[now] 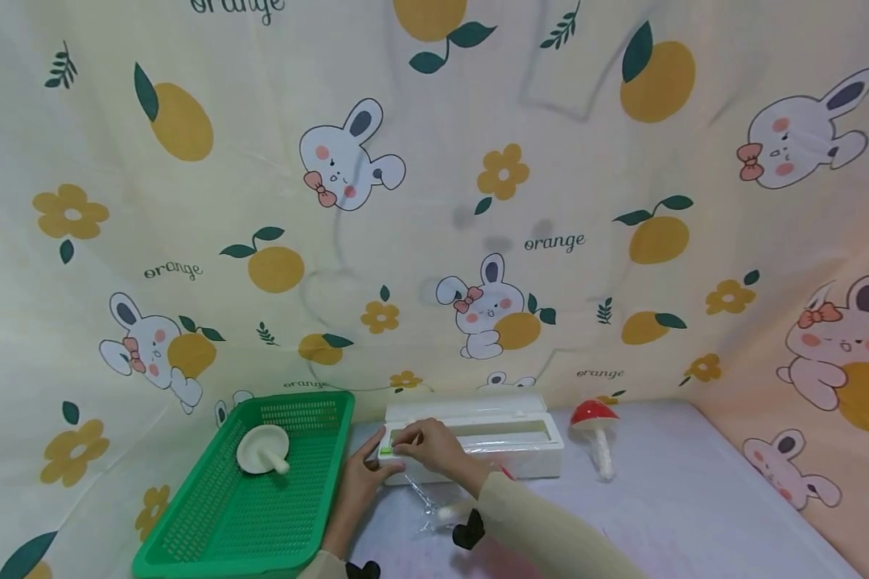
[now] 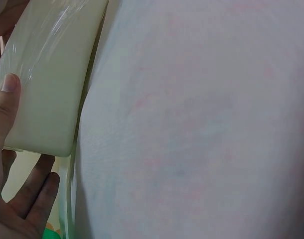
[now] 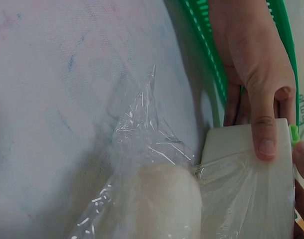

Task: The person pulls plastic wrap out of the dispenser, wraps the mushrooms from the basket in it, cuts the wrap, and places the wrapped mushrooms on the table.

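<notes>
A white cling film dispenser point(image 1: 538, 462) stands on the table with its lid point(image 1: 471, 404) raised. My left hand point(image 1: 360, 485) grips its left end, thumb on the front face and fingers behind the edge. At that same end my right hand point(image 1: 438, 446) has its fingers curled at the small green slide cutter point(image 1: 386, 452). Cling film point(image 3: 241, 194) drapes down over the dispenser's front. It wraps a toy mushroom's pale stem point(image 3: 167, 204) on the table; my right forearm hides most of this mushroom in the head view.
Left of the dispenser is a green plastic basket point(image 1: 339, 434) holding a white mushroom point(image 1: 262, 449). A red-capped mushroom point(image 1: 594, 414) with a film-wrapped stem lies to the right. Behind the table point(image 1: 659, 482) hangs a printed cloth point(image 1: 420, 241).
</notes>
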Demonstrator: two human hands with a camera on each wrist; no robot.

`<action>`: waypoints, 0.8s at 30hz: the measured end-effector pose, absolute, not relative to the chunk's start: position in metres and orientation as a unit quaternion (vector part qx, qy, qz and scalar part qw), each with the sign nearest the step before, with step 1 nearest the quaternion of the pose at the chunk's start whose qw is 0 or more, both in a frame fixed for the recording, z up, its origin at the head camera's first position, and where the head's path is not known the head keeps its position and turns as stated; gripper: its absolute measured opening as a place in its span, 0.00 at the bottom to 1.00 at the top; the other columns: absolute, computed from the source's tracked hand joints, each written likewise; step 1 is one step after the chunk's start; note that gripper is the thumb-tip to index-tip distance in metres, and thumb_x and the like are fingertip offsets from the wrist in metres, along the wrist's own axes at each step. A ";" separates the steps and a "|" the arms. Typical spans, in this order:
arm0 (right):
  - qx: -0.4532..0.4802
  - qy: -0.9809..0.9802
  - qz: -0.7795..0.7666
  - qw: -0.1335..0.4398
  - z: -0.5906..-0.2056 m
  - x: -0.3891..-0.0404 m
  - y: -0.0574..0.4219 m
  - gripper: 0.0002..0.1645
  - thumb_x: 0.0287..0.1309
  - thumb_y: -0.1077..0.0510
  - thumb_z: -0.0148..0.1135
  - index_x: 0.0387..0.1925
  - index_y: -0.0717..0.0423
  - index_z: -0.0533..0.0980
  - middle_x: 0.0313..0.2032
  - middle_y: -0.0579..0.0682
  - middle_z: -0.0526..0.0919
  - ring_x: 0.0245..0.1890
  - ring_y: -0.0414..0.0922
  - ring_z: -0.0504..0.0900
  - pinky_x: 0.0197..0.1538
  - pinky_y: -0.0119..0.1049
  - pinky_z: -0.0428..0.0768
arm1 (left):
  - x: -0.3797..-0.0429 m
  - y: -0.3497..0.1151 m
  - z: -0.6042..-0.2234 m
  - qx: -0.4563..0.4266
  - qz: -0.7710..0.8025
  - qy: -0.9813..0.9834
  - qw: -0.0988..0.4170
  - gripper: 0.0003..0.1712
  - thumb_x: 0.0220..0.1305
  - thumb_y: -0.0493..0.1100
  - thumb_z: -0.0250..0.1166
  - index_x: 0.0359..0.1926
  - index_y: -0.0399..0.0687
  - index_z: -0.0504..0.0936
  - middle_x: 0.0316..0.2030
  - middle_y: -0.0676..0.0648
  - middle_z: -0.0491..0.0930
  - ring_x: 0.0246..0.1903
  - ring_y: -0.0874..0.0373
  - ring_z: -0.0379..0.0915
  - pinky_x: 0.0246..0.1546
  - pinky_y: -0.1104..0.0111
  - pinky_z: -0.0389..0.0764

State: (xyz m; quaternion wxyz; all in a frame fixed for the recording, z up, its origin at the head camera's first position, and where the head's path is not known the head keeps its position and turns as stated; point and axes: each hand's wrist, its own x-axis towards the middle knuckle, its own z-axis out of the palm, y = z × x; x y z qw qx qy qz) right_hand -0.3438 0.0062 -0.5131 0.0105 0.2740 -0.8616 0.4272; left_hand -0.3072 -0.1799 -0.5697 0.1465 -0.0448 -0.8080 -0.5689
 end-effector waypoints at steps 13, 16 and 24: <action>0.261 -0.873 0.412 0.017 -0.513 -0.343 0.002 0.06 0.64 0.49 0.77 0.41 0.43 0.93 0.32 0.34 0.86 0.27 0.35 0.75 0.28 0.30 0.73 | -0.309 -0.180 -0.572 -0.046 -0.560 -0.812 0.156 0.48 0.55 0.42 0.83 0.76 0.42 0.74 0.74 0.35 0.71 0.65 0.42 0.77 0.48 0.70 0.86; 0.262 -0.875 0.407 0.021 -0.514 -0.344 0.001 0.07 0.64 0.48 0.78 0.41 0.42 0.93 0.33 0.34 0.86 0.27 0.35 0.75 0.28 0.30 0.73 | -0.310 -0.181 -0.573 -0.051 -0.559 -0.812 0.161 0.48 0.55 0.42 0.83 0.75 0.41 0.74 0.73 0.33 0.72 0.57 0.47 0.81 0.40 0.74 0.85; 0.252 -0.882 0.396 0.026 -0.517 -0.344 -0.001 0.08 0.63 0.45 0.78 0.42 0.38 0.93 0.33 0.33 0.84 0.26 0.35 0.74 0.27 0.32 0.72 | -0.309 -0.180 -0.571 -0.044 -0.567 -0.808 0.151 0.48 0.56 0.41 0.82 0.76 0.42 0.73 0.73 0.31 0.71 0.39 0.61 0.78 0.29 0.76 0.76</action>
